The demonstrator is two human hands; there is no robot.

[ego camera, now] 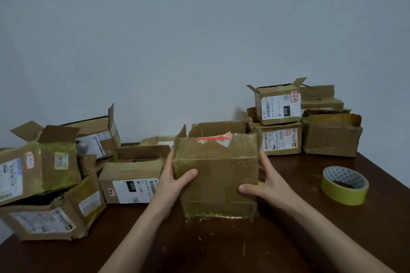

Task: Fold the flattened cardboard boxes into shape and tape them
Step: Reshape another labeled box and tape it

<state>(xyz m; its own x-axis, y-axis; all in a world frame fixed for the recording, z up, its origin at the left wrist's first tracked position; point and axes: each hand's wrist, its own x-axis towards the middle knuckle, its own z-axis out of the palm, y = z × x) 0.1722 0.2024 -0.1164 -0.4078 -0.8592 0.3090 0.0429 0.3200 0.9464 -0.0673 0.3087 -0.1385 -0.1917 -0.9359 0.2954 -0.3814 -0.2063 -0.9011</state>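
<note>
Gripping cardboard box (pixel 216 173) sides: left hand (pixel 172 180), right hand (pixel 269 180), thumbs across front.

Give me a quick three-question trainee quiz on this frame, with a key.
1. True or false: the left hand and the right hand both hold the centre box.
2. Where is the tape roll? A: in the left hand. B: on the table, right of the centre box. C: inside the centre box.
3. Fill in: the centre box's top flaps are ____ (open or closed).
Key: 1 true; 2 B; 3 open.
</note>
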